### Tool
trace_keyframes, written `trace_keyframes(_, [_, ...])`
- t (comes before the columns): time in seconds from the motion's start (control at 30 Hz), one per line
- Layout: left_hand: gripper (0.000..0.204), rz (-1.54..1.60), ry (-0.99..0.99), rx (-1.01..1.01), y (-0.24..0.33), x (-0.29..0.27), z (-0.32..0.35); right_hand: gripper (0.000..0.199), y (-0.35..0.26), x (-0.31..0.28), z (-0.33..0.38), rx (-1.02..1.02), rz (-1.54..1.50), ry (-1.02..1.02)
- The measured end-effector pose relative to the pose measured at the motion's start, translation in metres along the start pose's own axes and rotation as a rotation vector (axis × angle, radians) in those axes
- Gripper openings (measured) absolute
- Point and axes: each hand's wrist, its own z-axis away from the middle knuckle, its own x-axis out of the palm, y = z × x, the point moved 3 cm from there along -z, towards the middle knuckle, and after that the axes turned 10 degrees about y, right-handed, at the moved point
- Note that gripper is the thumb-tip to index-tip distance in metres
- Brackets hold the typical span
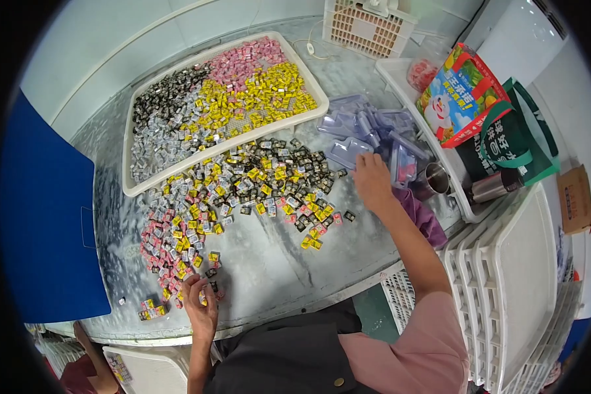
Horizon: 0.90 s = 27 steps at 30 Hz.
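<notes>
Head view: near the table's (269, 269) front edge, the left hand (200, 305) pinches small wrapped candies (236, 190) from the loose heap. Farther right, the right hand (372, 180), fingers spread, touches clear plastic trays (368, 131). The far white tray (226, 105) holds colour-sorted candies; most of the heap remains loose.

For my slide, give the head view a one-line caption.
Left hand picks at loose wrapped candies on a table; right hand reaches clear plastic trays beside a white tray.
</notes>
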Motion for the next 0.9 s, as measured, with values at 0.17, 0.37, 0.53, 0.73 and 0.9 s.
trace_keyframes(0.17, [0.015,0.047,0.008,-0.070,0.009,-0.002,-0.001,0.023,0.000,0.031,0.002,-0.188,0.210,-0.131])
trace_keyframes(0.37, [0.016,0.009,0.003,-0.012,-0.004,-0.002,0.014,0.017,0.015,0.022,0.002,-0.354,0.209,-0.113])
trace_keyframes(0.53, [0.016,0.125,0.004,-0.132,-0.003,0.004,0.018,0.013,0.024,0.020,-0.001,-0.338,-0.038,-0.050])
trace_keyframes(0.73, [0.016,0.236,-0.001,-0.209,-0.013,0.002,0.024,0.018,0.016,-0.002,-0.013,-0.159,-0.253,-0.111])
trace_keyframes(0.9, [0.014,0.158,0.003,-0.165,-0.021,0.000,0.030,0.018,0.017,-0.002,-0.019,-0.103,-0.315,-0.100])
